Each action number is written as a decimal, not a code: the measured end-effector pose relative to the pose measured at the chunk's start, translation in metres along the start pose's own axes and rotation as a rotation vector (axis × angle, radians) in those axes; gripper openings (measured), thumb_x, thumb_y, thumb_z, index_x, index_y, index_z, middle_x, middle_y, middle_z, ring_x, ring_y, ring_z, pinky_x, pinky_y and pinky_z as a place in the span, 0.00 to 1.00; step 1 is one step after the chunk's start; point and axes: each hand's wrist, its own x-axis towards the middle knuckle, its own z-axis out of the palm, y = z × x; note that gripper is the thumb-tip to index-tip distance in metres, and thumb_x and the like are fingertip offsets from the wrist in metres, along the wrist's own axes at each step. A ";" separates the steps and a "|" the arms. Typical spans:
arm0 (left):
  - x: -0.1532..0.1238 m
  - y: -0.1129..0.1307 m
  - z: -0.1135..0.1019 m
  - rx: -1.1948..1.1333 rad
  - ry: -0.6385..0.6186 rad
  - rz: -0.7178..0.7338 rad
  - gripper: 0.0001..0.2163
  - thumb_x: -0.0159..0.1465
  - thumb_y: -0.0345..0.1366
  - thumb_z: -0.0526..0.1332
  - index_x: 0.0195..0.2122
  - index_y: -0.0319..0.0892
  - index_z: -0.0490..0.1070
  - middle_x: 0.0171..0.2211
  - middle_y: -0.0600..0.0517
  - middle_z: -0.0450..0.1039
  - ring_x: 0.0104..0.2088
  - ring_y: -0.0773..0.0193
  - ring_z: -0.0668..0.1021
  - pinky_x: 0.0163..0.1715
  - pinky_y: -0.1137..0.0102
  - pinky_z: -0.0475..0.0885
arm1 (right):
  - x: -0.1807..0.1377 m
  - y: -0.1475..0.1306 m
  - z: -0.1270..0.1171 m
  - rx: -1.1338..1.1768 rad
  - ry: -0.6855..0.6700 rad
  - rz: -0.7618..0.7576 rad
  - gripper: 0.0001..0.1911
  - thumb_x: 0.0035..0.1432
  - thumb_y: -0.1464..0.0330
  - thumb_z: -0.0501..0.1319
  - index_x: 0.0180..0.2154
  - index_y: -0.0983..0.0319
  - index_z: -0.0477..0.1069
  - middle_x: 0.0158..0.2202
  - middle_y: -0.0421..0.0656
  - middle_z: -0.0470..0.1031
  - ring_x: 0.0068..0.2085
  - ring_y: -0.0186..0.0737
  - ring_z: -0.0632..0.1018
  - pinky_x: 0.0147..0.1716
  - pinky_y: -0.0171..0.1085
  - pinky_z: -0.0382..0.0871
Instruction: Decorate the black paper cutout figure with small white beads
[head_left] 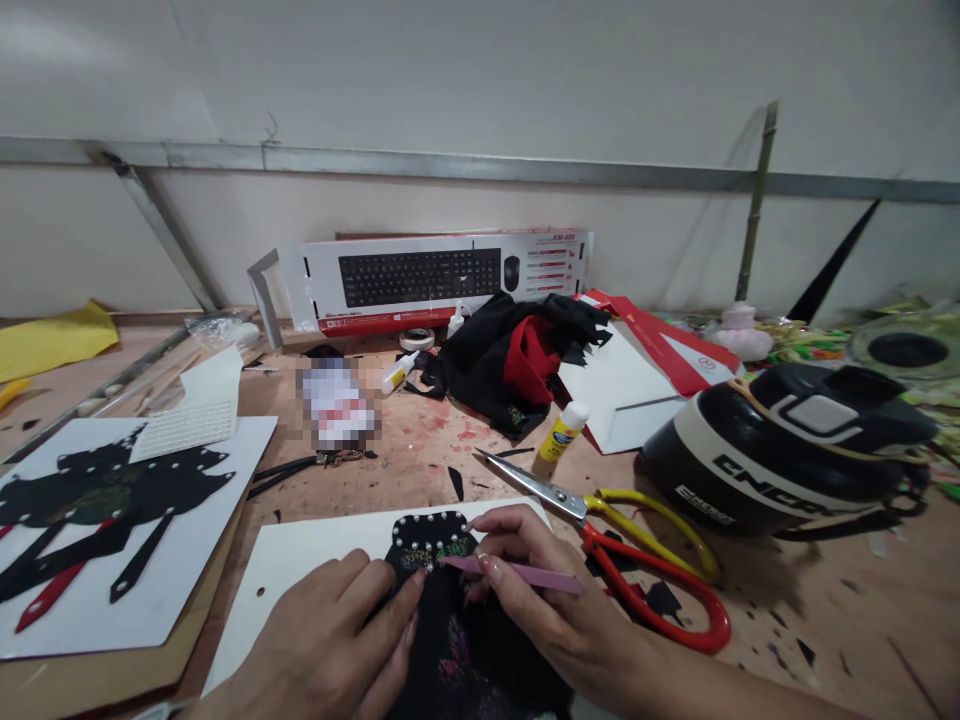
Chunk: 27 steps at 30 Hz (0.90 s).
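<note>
A black fabric piece (450, 640) with pearl beads along its top edge lies on a white sheet (315, 555) at the near edge of the table. My left hand (337, 640) rests on its left side, fingers stretched flat and pressing the cloth down. My right hand (540, 600) pinches a thin pink stick (525, 573), whose tip touches the beaded top of the fabric.
Scissors (637, 560) with red and yellow handles lie right of my hand. Behind them stand a glue bottle (561, 432) and a black helmet (787, 450). A white board with black cut-outs (105, 520) lies left. A keyboard box (427, 275) and crumpled black-red cloth (517, 360) sit at the back.
</note>
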 end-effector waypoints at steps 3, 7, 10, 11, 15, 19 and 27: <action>-0.001 -0.001 0.000 -0.004 -0.006 -0.001 0.14 0.67 0.28 0.49 0.46 0.35 0.73 0.29 0.47 0.76 0.27 0.61 0.78 0.25 0.69 0.78 | 0.001 0.000 -0.001 -0.007 -0.008 0.004 0.11 0.67 0.62 0.52 0.48 0.60 0.60 0.38 0.46 0.74 0.38 0.42 0.79 0.38 0.42 0.73; -0.001 -0.002 0.001 0.002 -0.010 -0.001 0.14 0.67 0.28 0.49 0.45 0.35 0.73 0.29 0.47 0.76 0.27 0.60 0.78 0.25 0.68 0.78 | 0.000 0.002 -0.001 0.010 -0.021 -0.006 0.10 0.67 0.63 0.52 0.48 0.59 0.60 0.37 0.44 0.74 0.38 0.42 0.79 0.37 0.42 0.73; 0.000 -0.002 0.001 0.006 -0.011 0.000 0.14 0.67 0.27 0.48 0.44 0.35 0.74 0.29 0.47 0.76 0.26 0.60 0.78 0.25 0.67 0.78 | 0.000 0.004 -0.001 -0.006 -0.009 -0.007 0.09 0.68 0.64 0.52 0.48 0.58 0.61 0.37 0.43 0.73 0.38 0.42 0.79 0.37 0.41 0.73; 0.000 -0.002 0.001 0.006 -0.009 -0.003 0.14 0.68 0.28 0.48 0.44 0.35 0.74 0.29 0.47 0.76 0.26 0.60 0.78 0.25 0.67 0.78 | 0.000 0.004 -0.001 -0.015 -0.006 -0.008 0.09 0.67 0.64 0.52 0.48 0.58 0.61 0.37 0.43 0.73 0.38 0.42 0.79 0.37 0.41 0.73; -0.001 0.000 0.000 0.000 0.000 -0.011 0.14 0.68 0.28 0.48 0.44 0.36 0.74 0.29 0.47 0.77 0.27 0.60 0.78 0.25 0.67 0.78 | 0.001 0.000 0.000 -0.016 0.007 -0.002 0.08 0.67 0.64 0.52 0.46 0.59 0.61 0.37 0.44 0.74 0.37 0.41 0.79 0.37 0.40 0.73; -0.005 0.000 0.001 0.005 0.019 0.008 0.14 0.68 0.28 0.48 0.44 0.36 0.74 0.29 0.47 0.77 0.27 0.60 0.78 0.26 0.67 0.78 | 0.001 -0.002 0.000 0.037 0.034 0.017 0.09 0.67 0.63 0.53 0.45 0.59 0.61 0.37 0.45 0.75 0.36 0.41 0.79 0.36 0.40 0.73; 0.001 0.002 -0.001 -0.002 0.017 -0.014 0.14 0.68 0.28 0.48 0.44 0.37 0.74 0.29 0.48 0.77 0.27 0.60 0.78 0.25 0.68 0.77 | 0.000 0.001 0.000 0.058 0.006 0.038 0.10 0.67 0.61 0.53 0.45 0.60 0.60 0.39 0.47 0.75 0.39 0.42 0.79 0.39 0.42 0.73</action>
